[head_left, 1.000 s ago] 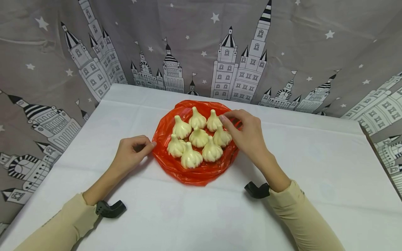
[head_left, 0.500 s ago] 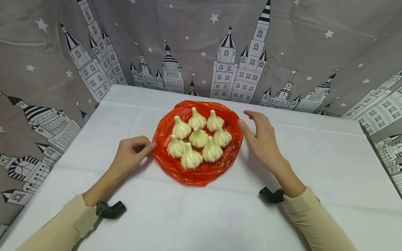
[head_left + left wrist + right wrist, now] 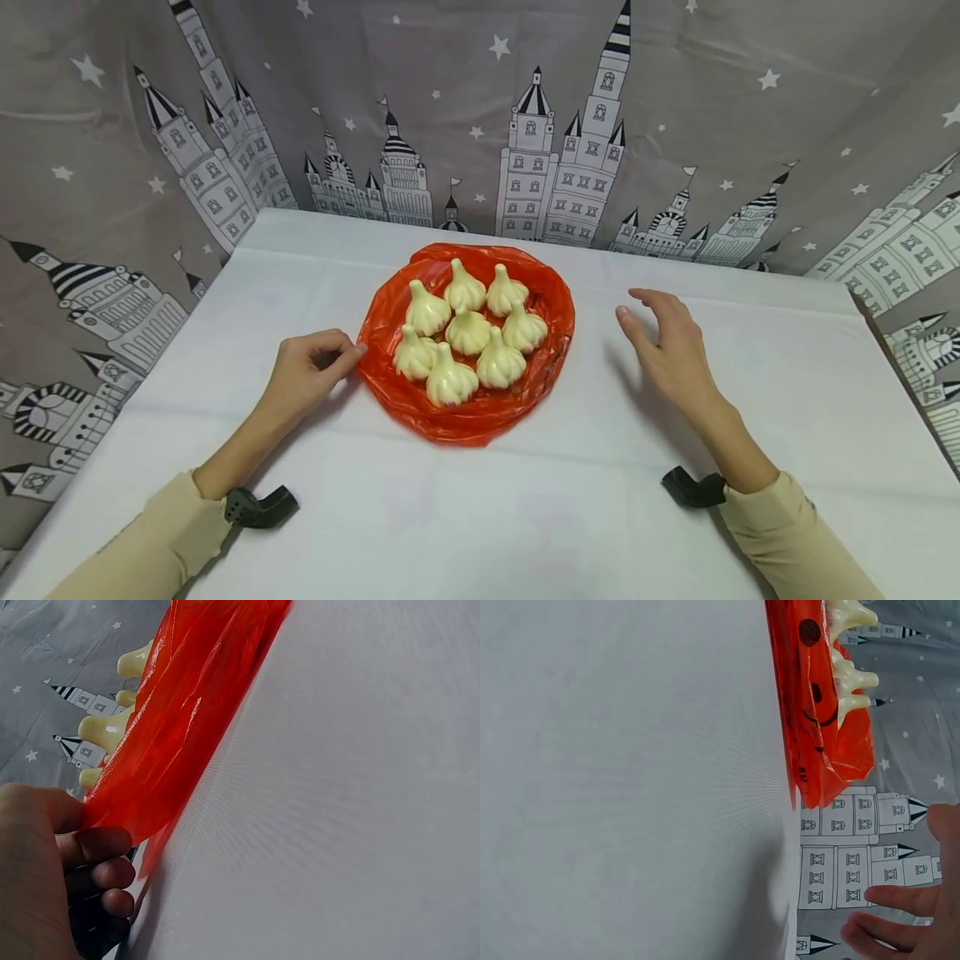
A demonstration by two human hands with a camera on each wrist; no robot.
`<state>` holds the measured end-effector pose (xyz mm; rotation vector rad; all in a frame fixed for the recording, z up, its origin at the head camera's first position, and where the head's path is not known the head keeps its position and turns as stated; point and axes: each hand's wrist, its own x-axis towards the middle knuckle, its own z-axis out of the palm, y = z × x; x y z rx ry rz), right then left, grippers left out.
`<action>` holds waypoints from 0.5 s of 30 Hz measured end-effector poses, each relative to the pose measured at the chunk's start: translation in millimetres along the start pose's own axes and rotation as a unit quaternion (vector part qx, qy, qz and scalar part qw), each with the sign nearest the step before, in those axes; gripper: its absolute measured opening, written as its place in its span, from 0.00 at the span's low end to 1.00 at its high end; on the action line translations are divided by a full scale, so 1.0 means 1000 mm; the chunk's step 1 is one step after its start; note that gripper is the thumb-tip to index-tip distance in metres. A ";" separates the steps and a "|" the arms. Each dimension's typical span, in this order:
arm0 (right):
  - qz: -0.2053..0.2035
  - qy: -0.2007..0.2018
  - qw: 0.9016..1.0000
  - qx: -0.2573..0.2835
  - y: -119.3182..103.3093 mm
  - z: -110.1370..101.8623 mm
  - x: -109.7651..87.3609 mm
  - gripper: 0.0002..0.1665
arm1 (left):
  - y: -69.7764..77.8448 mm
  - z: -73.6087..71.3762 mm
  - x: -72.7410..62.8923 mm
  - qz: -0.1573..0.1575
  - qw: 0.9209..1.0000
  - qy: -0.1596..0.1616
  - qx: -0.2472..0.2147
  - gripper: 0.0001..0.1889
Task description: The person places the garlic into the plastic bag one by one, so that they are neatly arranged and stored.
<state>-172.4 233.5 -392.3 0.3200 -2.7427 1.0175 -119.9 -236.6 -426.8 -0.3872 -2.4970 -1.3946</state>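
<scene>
A red plastic bag (image 3: 450, 429) lies on the table with its edge rolled down into a round, bowl-like rim. Several garlic bulbs (image 3: 468, 331) stand inside it, stems up. At its left side my left hand (image 3: 307, 367) pinches the rim between thumb and forefinger; the left wrist view shows the red film (image 3: 180, 712) running into those fingertips. My right hand (image 3: 675, 354) is held over the table to the right of the bag, fingers loosely bent and nothing in them. Dark printed marks show on the bag's side (image 3: 814, 697) in the right wrist view.
A white cloth (image 3: 480, 517) covers the table. Behind it hangs a grey curtain (image 3: 450, 50) printed with castles and stars. A black wrist camera (image 3: 262, 507) sits at the left cuff, another black camera (image 3: 693, 487) at the right cuff.
My right hand has moved from above the garlic at the bag's right side away to the right, over the table. The left hand keeps its hold on the rim, and the bulbs stay put.
</scene>
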 end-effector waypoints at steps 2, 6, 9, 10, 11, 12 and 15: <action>0.000 -0.001 1.000 -0.003 0.001 -0.001 -0.001 0.32 | 0.000 0.001 0.001 -0.001 1.000 -0.003 -0.006 0.14; -0.002 0.000 1.000 -0.007 0.007 -0.009 -0.007 0.32 | 0.001 0.005 0.001 -0.007 1.000 -0.001 -0.014 0.14; -0.005 0.003 1.000 -0.008 0.015 -0.017 -0.015 0.31 | 0.000 0.007 0.000 -0.011 1.000 0.012 -0.008 0.12; -0.006 0.003 1.000 -0.010 0.018 -0.020 -0.017 0.31 | 0.000 0.007 -0.001 -0.012 1.000 0.018 -0.002 0.12; -0.007 0.004 1.000 -0.012 0.022 -0.023 -0.021 0.31 | 0.000 0.007 -0.002 -0.012 1.000 0.026 0.005 0.11; -0.007 0.004 1.000 -0.014 0.025 -0.026 -0.024 0.31 | 0.000 0.006 -0.002 -0.012 0.999 0.033 0.014 0.10; -0.006 0.003 1.000 -0.022 0.035 -0.037 -0.035 0.32 | 0.000 0.002 -0.003 -0.003 0.998 0.048 0.049 0.08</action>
